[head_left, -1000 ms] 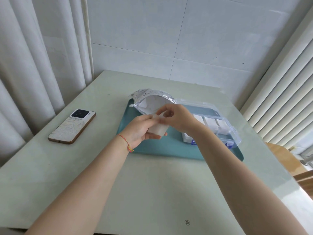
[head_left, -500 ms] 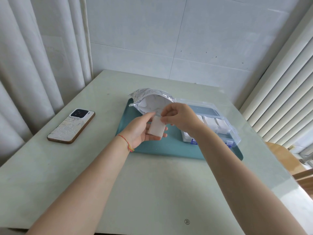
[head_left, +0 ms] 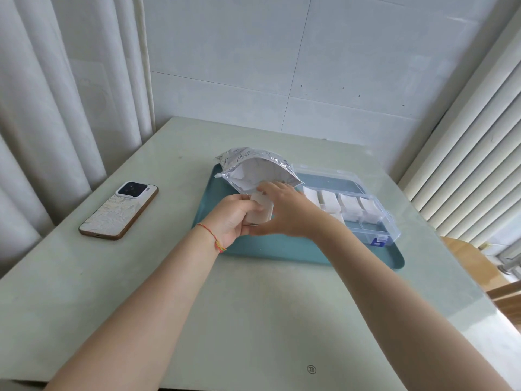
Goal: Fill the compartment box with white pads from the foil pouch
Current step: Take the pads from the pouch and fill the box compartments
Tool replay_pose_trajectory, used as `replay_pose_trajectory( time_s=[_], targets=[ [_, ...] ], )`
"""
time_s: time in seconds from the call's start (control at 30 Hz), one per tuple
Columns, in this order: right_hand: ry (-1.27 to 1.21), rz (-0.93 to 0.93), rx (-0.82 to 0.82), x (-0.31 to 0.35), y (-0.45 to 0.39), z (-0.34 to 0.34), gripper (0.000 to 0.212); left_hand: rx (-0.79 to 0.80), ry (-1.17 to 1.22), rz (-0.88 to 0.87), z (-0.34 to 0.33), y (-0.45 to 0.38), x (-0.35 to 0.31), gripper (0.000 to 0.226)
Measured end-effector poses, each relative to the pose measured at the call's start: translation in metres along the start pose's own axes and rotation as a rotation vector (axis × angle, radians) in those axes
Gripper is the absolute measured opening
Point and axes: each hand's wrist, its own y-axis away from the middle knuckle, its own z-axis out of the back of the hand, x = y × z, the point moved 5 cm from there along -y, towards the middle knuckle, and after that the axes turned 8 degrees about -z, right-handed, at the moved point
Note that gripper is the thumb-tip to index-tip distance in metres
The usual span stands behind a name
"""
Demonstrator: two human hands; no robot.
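A phone (head_left: 118, 210) lies face down on the table (head_left: 253, 320), well apart from the tray (head_left: 282, 246) on its left side, camera end pointing away from the person. The teal tray sits on the table and serves as the reference for all items below. Over the tray's left half, the left hand (head_left: 235, 218) grips a small stack of white pads (head_left: 260, 211), fingers curled round the stack's left edge; a red string bracelet (head_left: 212, 237) circles the wrist. The right hand (head_left: 284, 210) meets the same stack from the right, with the thumb beneath it and the fingers curved over its top and far edge, so both hands hold the pads above the tray surface. Just behind the hands, at the tray's far left corner, the foil pouch (head_left: 253, 170) lies with its mouth open toward the person; white contents show inside. On the tray's right half stands the clear compartment box (head_left: 352, 204), lid (head_left: 329, 179) swung open toward the wall. Its far row of compartments holds white pads, four stacks visible side by side; the near row is partly hidden by the right forearm, and its contents cannot be determined. A blue latch (head_left: 377, 242) is on the box's near right corner.
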Motion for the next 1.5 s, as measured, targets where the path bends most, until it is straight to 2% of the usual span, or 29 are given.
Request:
replay_pose_trajectory(
  time_s=[0.1, 0.2, 0.27, 0.33, 0.37, 0.43, 0.5, 0.57, 0.63, 0.73, 0.83, 1.0, 1.13, 1.23, 1.33, 1.4, 1.5],
  targets=[
    [0.027, 0.013, -0.087, 0.006, -0.003, 0.003, 0.071, 0.013, 0.015, 0.017, -0.001, 0.001, -0.002, 0.023],
    [-0.146, 0.013, -0.061, 0.004, -0.004, 0.01, 0.082, -0.037, -0.079, -0.028, 0.006, 0.002, -0.012, 0.017],
    [-0.231, -0.008, -0.078, -0.003, -0.006, 0.014, 0.075, -0.158, -0.219, -0.136, 0.02, -0.001, -0.026, 0.011],
    [-0.207, -0.033, -0.115, -0.011, -0.012, 0.019, 0.052, -0.332, -0.426, -0.33, 0.038, -0.003, -0.045, 0.011],
    [-0.193, -0.056, -0.121, -0.015, -0.015, 0.021, 0.048, -0.391, -0.564, -0.435, 0.042, -0.003, -0.054, 0.014],
    [-0.213, -0.111, -0.119, -0.019, -0.022, 0.024, 0.055, -0.428, -0.887, -0.602, 0.039, -0.003, -0.067, 0.01],
    [-0.253, -0.127, -0.134, -0.019, -0.028, 0.027, 0.063, -0.398, -1.164, -0.649, 0.033, -0.012, -0.07, 0.01],
    [-0.282, -0.112, -0.146, -0.017, -0.035, 0.03, 0.066, -0.351, -1.285, -0.609, 0.032, -0.024, -0.07, 0.014],
    [-0.286, -0.11, -0.156, -0.016, -0.039, 0.033, 0.063, -0.348, -1.304, -0.58, 0.033, -0.031, -0.075, 0.02],
    [-0.274, -0.125, -0.156, -0.016, -0.045, 0.032, 0.059, -0.397, -1.251, -0.658, 0.033, -0.033, -0.08, 0.043],
    [-0.303, -0.187, -0.104, -0.009, -0.059, 0.022, 0.051, -0.402, -1.147, -0.715, 0.034, -0.033, -0.08, 0.051],
    [-0.403, -0.306, -0.078, 0.004, -0.096, 0.002, 0.042, -0.44, -1.08, -0.719, 0.041, -0.04, -0.079, 0.042],
    [-0.44, -0.341, -0.156, 0.017, -0.112, -0.005, 0.01, -0.464, -1.032, -0.686, 0.05, -0.047, -0.078, 0.036],
    [-0.413, -0.365, -0.171, 0.021, -0.117, -0.009, 0.023, -0.461, -1.001, -0.693, 0.051, -0.049, -0.077, 0.034],
    [-0.424, -0.376, -0.14, 0.019, -0.114, -0.007, 0.023, -0.46, -0.981, -0.705, 0.052, -0.048, -0.077, 0.037],
    [-0.442, -0.357, -0.144, 0.013, -0.108, -0.001, 0.015, -0.463, -0.986, -0.707, 0.052, -0.048, -0.078, 0.037],
    [-0.366, -0.384, -0.132, 0.001, -0.093, 0.01, 0.012, -0.467, -0.991, -0.702, 0.047, -0.044, -0.078, 0.033]
  ],
)
